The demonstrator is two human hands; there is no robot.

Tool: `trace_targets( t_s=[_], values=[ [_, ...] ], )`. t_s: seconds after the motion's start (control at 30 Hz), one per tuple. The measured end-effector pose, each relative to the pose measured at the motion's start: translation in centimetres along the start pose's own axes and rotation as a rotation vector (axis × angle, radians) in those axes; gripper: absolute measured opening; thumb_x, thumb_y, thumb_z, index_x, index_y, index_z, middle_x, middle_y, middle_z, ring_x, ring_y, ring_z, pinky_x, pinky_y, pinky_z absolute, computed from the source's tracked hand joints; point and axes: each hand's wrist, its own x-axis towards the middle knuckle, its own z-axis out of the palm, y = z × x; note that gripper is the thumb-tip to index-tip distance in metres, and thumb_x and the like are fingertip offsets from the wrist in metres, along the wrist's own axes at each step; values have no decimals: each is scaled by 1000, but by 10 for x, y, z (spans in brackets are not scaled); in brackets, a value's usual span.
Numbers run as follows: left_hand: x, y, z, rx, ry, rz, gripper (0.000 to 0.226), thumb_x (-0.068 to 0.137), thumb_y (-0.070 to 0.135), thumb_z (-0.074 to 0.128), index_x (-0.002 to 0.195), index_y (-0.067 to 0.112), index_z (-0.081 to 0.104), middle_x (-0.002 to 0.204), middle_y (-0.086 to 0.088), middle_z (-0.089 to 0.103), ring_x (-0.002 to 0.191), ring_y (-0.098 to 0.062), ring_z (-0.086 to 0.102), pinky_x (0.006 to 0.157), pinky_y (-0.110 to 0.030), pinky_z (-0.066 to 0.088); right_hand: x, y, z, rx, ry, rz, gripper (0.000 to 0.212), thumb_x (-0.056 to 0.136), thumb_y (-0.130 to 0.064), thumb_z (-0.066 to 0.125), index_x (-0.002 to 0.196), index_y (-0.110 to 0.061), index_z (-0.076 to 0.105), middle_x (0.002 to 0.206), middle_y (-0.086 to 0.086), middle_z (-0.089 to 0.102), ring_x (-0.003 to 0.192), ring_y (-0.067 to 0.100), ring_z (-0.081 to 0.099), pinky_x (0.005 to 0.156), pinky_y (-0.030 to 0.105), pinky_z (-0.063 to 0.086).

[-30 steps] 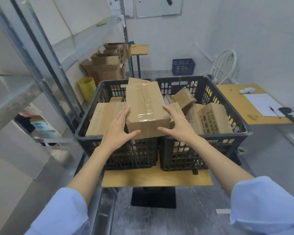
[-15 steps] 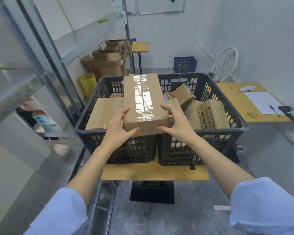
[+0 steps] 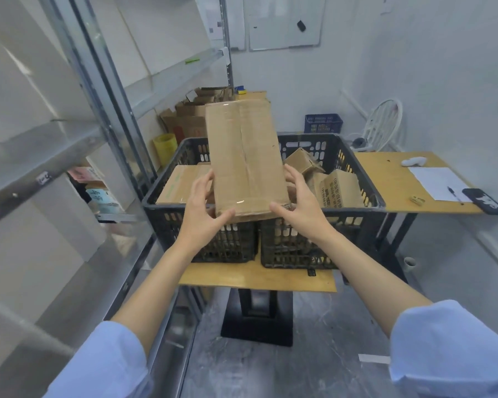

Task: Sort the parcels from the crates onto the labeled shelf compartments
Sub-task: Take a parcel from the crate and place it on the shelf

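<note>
A long brown cardboard parcel (image 3: 243,156) sealed with clear tape is tilted up on end above two black plastic crates. My left hand (image 3: 203,209) grips its lower left edge and my right hand (image 3: 301,202) grips its lower right edge. The left crate (image 3: 167,219) holds a flat cardboard parcel (image 3: 179,183). The right crate (image 3: 357,216) holds several smaller boxes, one with printed text (image 3: 339,191). A metal shelf unit (image 3: 78,133) runs along the left, with a small label (image 3: 44,177) on one shelf edge.
The crates stand on a wooden board (image 3: 256,278) over a black pedestal. A wooden desk (image 3: 397,179) to the right carries paper, a pen and a phone. Open cardboard boxes (image 3: 190,113), a yellow bin (image 3: 165,145), a blue basket (image 3: 324,123) and a white chair (image 3: 385,122) stand behind.
Both hands have lifted the parcel off the crates and tipped its far end upward, so it now stands steeply with its broad face toward me.
</note>
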Motion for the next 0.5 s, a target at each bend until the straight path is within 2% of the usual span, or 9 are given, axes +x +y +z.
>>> trace_targets(
  t_s=[0.1,0.2,0.37,0.5],
  values=[
    [-21,15,1,63,8,-7,106,74,25,85,155,28,15,152,13,27,138,-15,37,107,-52,44,-21,-5,-10,-63,-13,-9,102,82,-22,79,158,-24,10,143,-2,38,128,14,46,104,48,47],
    [-43,30,3,115,18,4,116,69,29,88,156,28,11,157,17,19,144,-17,30,111,-54,38,-40,-9,-20,-124,-61,-54,108,80,-22,80,158,-22,6,140,-2,29,129,17,41,102,48,48],
    [-76,46,1,91,44,-51,118,65,36,89,155,37,12,157,13,25,142,-14,31,109,-55,40,-68,-18,-29,-79,-96,-75,102,72,-23,87,151,-25,22,147,-11,26,132,17,38,105,51,45],
    [-91,55,-12,34,62,-70,114,61,56,83,153,42,17,143,19,29,134,-15,39,102,-55,46,-80,-29,-28,-26,-108,-69,98,73,-14,86,144,-38,22,137,-19,34,120,11,47,101,46,50]
  ],
)
